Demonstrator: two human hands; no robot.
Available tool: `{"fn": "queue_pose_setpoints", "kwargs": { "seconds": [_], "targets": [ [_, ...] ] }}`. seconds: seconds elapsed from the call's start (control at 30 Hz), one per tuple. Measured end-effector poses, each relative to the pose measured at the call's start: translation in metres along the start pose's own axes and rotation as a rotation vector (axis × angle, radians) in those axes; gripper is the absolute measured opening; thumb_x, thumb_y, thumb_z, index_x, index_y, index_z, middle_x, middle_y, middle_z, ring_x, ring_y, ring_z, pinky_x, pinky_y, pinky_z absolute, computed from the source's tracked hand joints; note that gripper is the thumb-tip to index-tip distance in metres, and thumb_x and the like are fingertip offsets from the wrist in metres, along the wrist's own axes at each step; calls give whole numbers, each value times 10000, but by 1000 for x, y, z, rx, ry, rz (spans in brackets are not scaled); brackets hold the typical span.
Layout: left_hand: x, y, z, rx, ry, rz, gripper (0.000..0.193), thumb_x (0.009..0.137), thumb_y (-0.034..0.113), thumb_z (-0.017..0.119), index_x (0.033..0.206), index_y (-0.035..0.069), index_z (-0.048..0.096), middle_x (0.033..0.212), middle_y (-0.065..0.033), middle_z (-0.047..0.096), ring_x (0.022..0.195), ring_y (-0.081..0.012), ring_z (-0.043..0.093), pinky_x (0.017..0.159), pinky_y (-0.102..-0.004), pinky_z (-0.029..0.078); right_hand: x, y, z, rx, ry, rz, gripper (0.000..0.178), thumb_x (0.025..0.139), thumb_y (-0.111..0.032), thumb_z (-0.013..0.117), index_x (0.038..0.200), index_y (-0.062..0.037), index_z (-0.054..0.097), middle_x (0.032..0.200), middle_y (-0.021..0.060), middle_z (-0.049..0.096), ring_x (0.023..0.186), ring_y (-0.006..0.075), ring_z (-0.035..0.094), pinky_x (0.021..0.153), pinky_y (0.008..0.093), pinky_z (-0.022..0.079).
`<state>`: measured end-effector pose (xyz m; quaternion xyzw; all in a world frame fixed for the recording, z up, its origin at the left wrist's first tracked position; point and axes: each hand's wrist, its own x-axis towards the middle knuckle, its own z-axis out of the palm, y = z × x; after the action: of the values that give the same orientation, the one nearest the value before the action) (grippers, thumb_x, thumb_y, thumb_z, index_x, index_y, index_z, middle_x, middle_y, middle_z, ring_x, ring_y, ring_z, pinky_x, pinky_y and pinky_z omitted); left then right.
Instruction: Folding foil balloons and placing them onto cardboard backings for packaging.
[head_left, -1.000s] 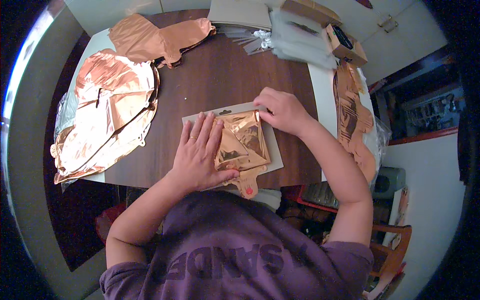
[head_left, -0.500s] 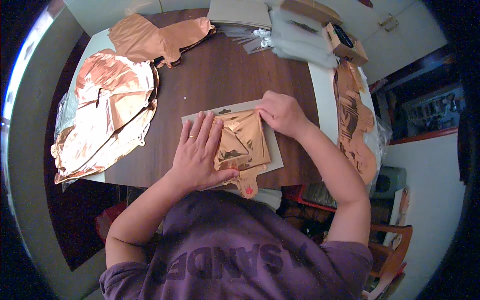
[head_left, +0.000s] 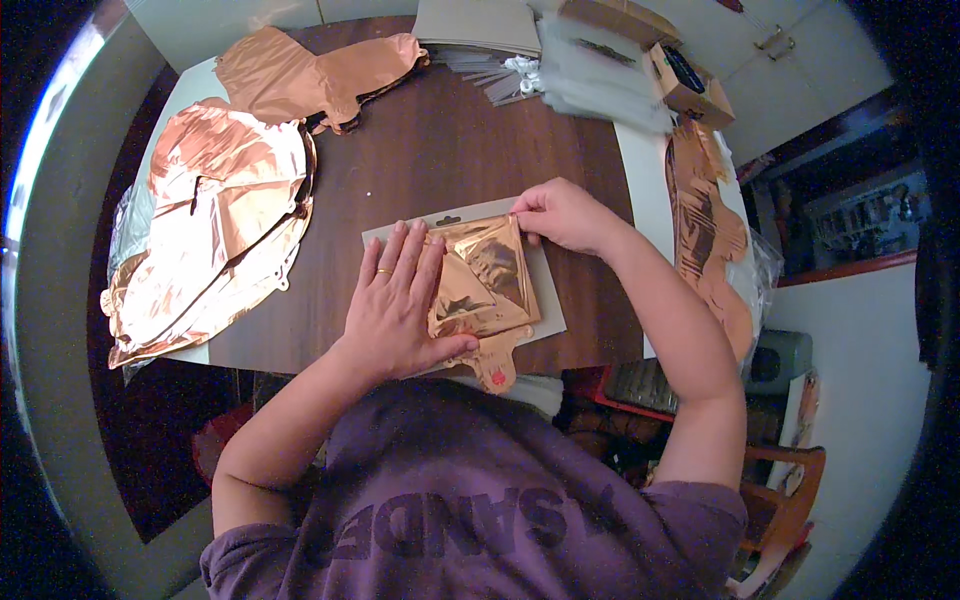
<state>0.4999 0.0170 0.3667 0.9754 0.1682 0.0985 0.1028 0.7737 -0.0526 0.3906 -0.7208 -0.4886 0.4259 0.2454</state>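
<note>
A folded rose-gold foil balloon (head_left: 490,270) lies on a pale backing card (head_left: 548,300) with a hanger hole at its top edge. One narrow balloon flap with a red mark sticks out past the card's near edge. My left hand (head_left: 395,300) rests flat on the foil's left side, fingers stretched out and slightly apart, with a ring on one finger. At the foil's far right corner, my right hand (head_left: 565,215) pinches the foil edge between thumb and fingertips.
More flat foil balloons (head_left: 225,190) pile at the left, with another stack (head_left: 320,75) behind and one (head_left: 705,230) at the right edge. Toward the back are grey cards (head_left: 480,25), white straws (head_left: 510,80), clear plastic bags (head_left: 600,75) and a cardboard box (head_left: 690,85).
My right hand has shifted slightly at the far right corner, its fingers turning from a curled grip to a thumb-and-finger pinch. The foil's creases look different; my left hand stays put.
</note>
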Motion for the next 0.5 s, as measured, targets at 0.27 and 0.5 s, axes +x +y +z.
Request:
{"fn": "queue_pose_setpoints", "kwargs": {
  "seconds": [0.27, 0.5],
  "targets": [
    [0, -1, 1, -21, -5, -20, 1135, 728, 784, 542, 1476, -22, 264, 1529, -259, 251, 1455, -396, 171, 1168, -538, 90, -3, -15, 2, 27, -46, 204, 194, 895, -120, 572, 779, -9, 681, 661, 26, 629, 590, 83, 543, 568, 239, 421],
    [4, 3, -5, -9, -37, -49, 1145, 702, 768, 582, 1476, -15, 266, 1530, -244, 255, 1452, -386, 178, 1171, -536, 82, -9, -7, 3, 141, -25, 155, 182, 869, -126, 602, 777, 7, 687, 664, 43, 646, 593, 98, 560, 580, 233, 407]
  ]
}}
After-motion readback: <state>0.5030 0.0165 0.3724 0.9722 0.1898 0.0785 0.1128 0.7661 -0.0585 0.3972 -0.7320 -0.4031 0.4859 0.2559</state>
